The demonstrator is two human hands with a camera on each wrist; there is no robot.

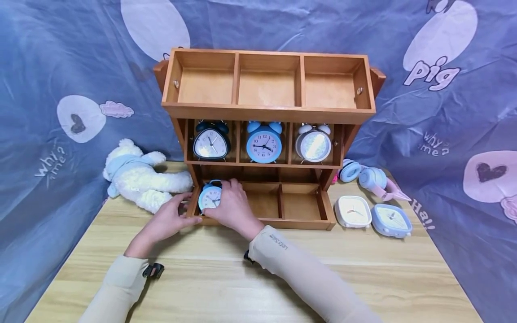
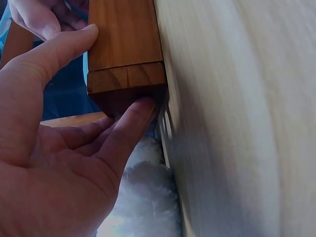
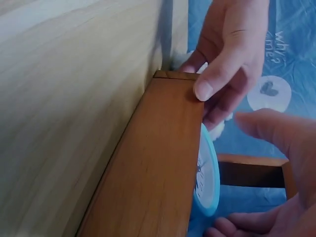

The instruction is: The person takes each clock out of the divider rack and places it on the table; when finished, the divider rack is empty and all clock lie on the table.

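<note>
A light-blue round alarm clock (image 1: 208,198) stands in the left compartment of the bottom tier of a wooden shelf (image 1: 268,112). My right hand (image 1: 236,208) is at the clock's right side, covering part of its face in the head view. In the right wrist view, the thumb (image 3: 266,124) and fingers of that hand are spread around the clock (image 3: 208,170), with the thumb apart from its rim. My left hand (image 1: 167,220) grips the bottom tier's front left corner, its thumb on the front board (image 2: 126,34) and its fingers against the side.
The middle tier holds a dark triangular clock (image 1: 211,144), a blue twin-bell clock (image 1: 264,144) and a white twin-bell clock (image 1: 314,146). A white plush bear (image 1: 139,179) lies left. Right of the shelf are a white square clock (image 1: 353,211), a blue square clock (image 1: 391,220) and headphones (image 1: 372,178).
</note>
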